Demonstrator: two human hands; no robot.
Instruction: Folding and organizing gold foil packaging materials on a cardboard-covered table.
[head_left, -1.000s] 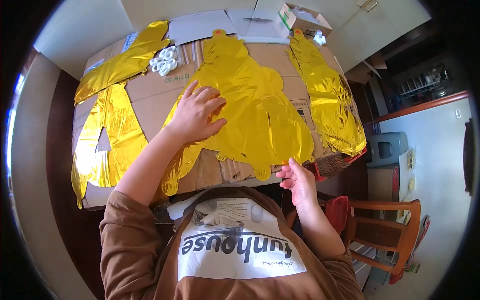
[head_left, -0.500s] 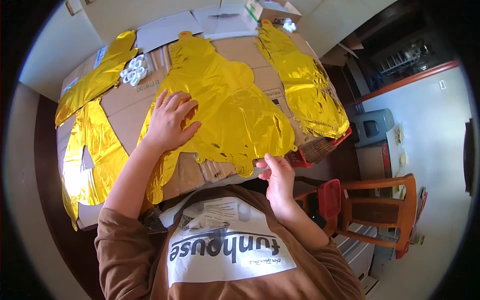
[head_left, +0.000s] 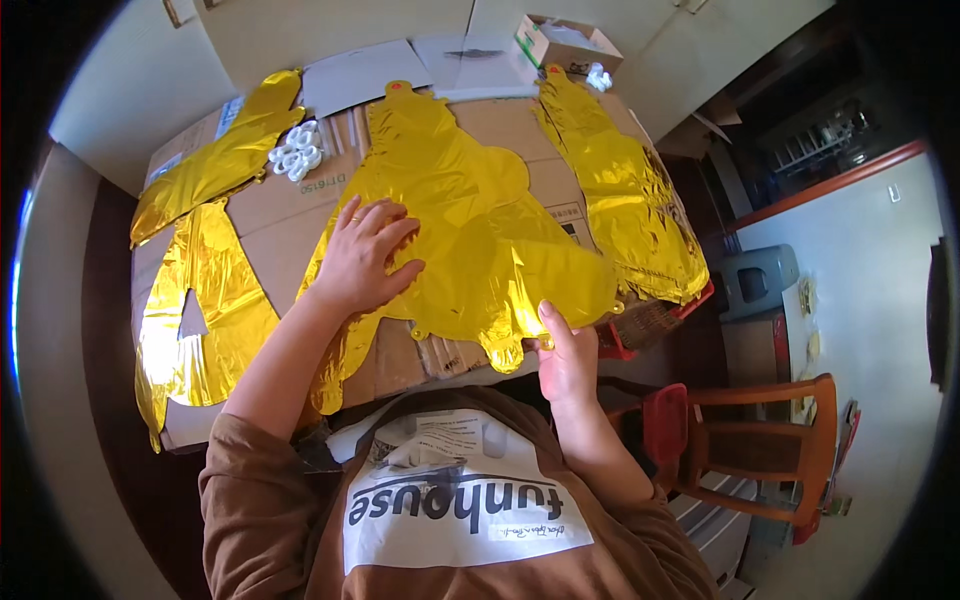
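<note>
A flat, uninflated gold foil balloon [head_left: 450, 210] covers the middle of a cardboard-topped table, its near edge scalloped with small tabs. On its left part rests my left hand [head_left: 365, 255], fingers spread and slightly bent, holding nothing. My right hand [head_left: 568, 362] pinches the near edge of this balloon, thumb on top and fingers hidden beneath. Toward the left lie an A-shaped gold foil balloon [head_left: 238, 305] and another gold foil balloon [head_left: 215, 180] just beyond it. A crinkled gold foil balloon [head_left: 635, 205] is spread along the right side.
Cardboard [head_left: 225, 240] shows between the balloons. White looped pieces [head_left: 297, 152] lie at the back left. An open box [head_left: 568, 45] stands at the back right, beside a small white bundle [head_left: 599, 78]. A wooden chair [head_left: 755, 440] and a grey stool [head_left: 758, 283] are to the right.
My right hand has gone from beside the near edge to a pinch on it, and that part of the foil is slightly raised. My left hand stays on the balloon. The view has shifted a little.
</note>
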